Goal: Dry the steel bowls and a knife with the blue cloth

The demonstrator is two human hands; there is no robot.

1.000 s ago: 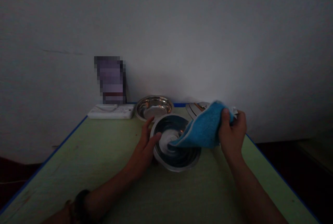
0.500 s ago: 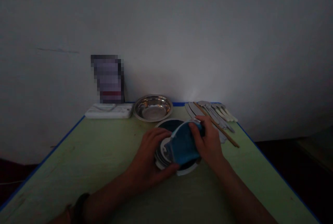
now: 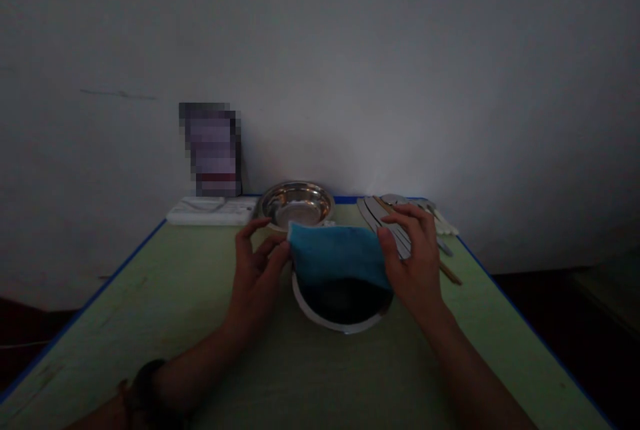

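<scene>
A blue cloth [image 3: 340, 253] with a pale edge is stretched between my two hands. Its left corner is pinched by my left hand [image 3: 260, 260], whose index finger is raised and bent. My right hand [image 3: 413, 247] grips the right edge between thumb and fingers. Below the cloth stands a round bowl [image 3: 320, 319] with a pale shiny rim and a dark inside. The cloth covers the far part of the bowl, and what lies deeper in it is too dark to make out.
A shiny metal basin [image 3: 297, 207] stands at the wall. Left of it are a white power strip [image 3: 213, 211] and an upright blurred panel [image 3: 215, 150]. Knives [image 3: 395, 230], chopsticks [image 3: 451, 275] and white-handled cutlery [image 3: 445, 222] lie at the back right, partly behind my right hand.
The cloth, tilted and bunched before, now spreads level across the bowl. My left hand has moved left and up to its corner. A white and dark striped item beside that hand no longer shows.
</scene>
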